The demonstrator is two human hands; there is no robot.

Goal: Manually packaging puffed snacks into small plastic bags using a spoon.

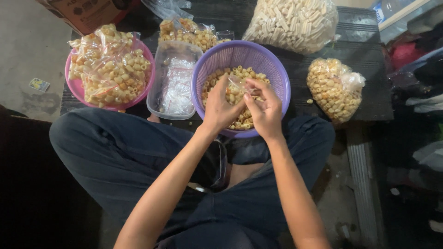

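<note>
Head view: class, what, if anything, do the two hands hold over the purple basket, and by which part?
Both hands, left and right, pinch a small clear plastic bag by its open top edge, above the round purple plastic basket.

The hands [242,106] hide part of the small clear bag [240,84]; the big bag [293,20] beyond them is cut off.

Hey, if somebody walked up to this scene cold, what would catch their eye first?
Probably the purple basket at centre, half full of yellow ring-shaped snacks, with the left hand and right hand meeting over it around a small clear bag. Next, the pink bowl at left, heaped with filled packets, and the big bag of pale tube snacks at the top.
</note>
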